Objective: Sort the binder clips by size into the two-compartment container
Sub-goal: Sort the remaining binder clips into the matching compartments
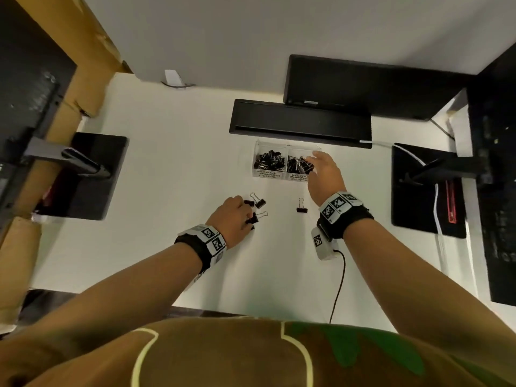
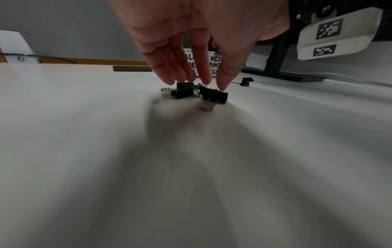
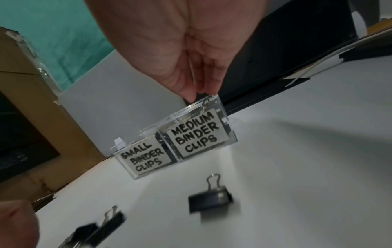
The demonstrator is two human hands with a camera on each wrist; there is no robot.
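Black binder clips (image 1: 252, 215) under straight-fingered left hand (image 1: 231, 219); right hand's (image 1: 325, 174) grip unclear.

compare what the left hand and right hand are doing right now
The left hand is low on the desk, fingertips on a cluster of loose binder clips; the right hand is raised over the container, fingertips together above its medium compartment. Whether either hand grips a clip is unclear. Both wear tagged wrist bands.

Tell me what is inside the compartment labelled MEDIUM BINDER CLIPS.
A heap of black binder clips lies in it. The right hand hovers over its right part and hides whatever is below the fingers.
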